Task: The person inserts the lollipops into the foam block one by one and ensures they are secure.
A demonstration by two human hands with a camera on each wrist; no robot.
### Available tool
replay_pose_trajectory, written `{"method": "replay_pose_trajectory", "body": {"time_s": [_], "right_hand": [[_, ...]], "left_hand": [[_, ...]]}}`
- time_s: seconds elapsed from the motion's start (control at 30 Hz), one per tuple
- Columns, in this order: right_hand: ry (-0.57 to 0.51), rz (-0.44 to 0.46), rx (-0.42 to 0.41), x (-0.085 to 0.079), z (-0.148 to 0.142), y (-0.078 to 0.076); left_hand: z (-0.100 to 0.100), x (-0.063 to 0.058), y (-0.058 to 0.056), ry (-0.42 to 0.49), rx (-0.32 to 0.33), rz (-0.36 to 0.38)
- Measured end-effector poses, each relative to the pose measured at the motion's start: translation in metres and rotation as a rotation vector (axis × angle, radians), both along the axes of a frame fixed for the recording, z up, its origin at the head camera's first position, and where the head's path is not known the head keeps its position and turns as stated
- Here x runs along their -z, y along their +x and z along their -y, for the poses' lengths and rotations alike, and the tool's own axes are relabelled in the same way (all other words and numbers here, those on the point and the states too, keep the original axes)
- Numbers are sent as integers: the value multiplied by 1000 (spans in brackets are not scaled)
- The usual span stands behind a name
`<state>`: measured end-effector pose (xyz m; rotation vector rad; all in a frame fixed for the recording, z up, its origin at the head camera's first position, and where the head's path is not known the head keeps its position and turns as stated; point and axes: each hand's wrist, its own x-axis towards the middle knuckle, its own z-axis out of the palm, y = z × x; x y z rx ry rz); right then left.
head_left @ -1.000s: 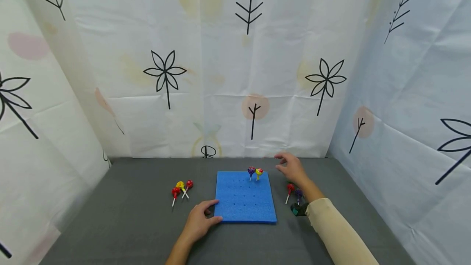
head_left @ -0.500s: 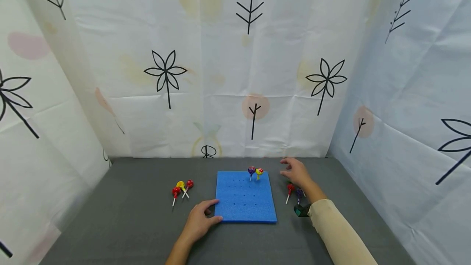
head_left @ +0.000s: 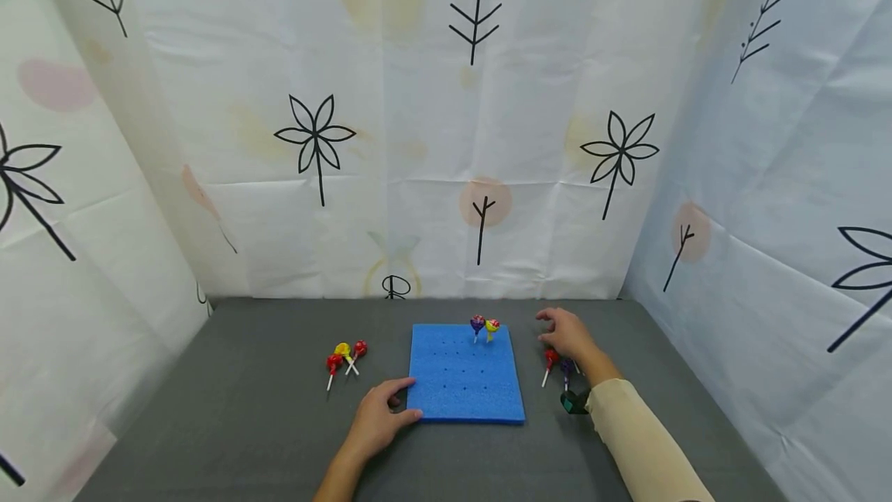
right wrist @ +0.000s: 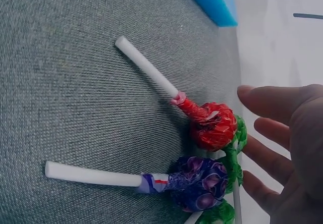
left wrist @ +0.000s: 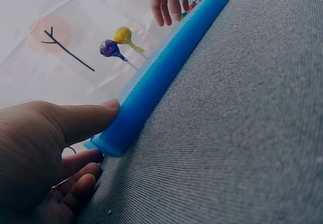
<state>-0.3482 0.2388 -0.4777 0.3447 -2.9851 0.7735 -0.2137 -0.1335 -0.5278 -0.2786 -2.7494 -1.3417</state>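
Note:
My left hand (head_left: 376, 421) holds the left side of a blue foam board (head_left: 463, 401) with rows of small holes. In the left wrist view its thumb (left wrist: 96, 117) lies against the board's edge, with the other fingers around the corner. A purple lollipop (head_left: 477, 322) and a yellow lollipop (head_left: 492, 326) stand upright in the board's far right part. My right hand (head_left: 570, 334), holding nothing, hovers with fingers spread over lollipops to the right. The right wrist view shows a red lollipop (right wrist: 214, 126), a purple-wrapped lollipop (right wrist: 199, 183) and green-wrapped lollipops (right wrist: 229, 166) close to its fingertips.
Left of the board, two red lollipops and a yellow lollipop (head_left: 342, 349) lie on the dark grey table (head_left: 244, 401). A dark green-black object (head_left: 574, 401) shows beside the right sleeve (head_left: 634, 424). Patterned white cloth (head_left: 418, 138) hangs behind and on both sides.
My right hand has moved a little right and toward me, from beside the board's far corner to above the right-hand lollipops. The left hand and the board have stayed in place.

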Motion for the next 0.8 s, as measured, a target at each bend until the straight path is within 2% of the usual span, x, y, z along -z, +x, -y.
{"method": "replay_pose_trajectory", "body": {"time_s": [0.3, 0.47, 0.8], "right_hand": [[66, 18, -13, 4, 0, 0], [50, 16, -3, 3, -1, 1], [13, 22, 12, 2, -3, 2]], "left_hand": [[1, 1, -1, -10, -7, 9], [0, 0, -2, -10, -8, -6], [0, 0, -2, -17, -4, 35]]}}
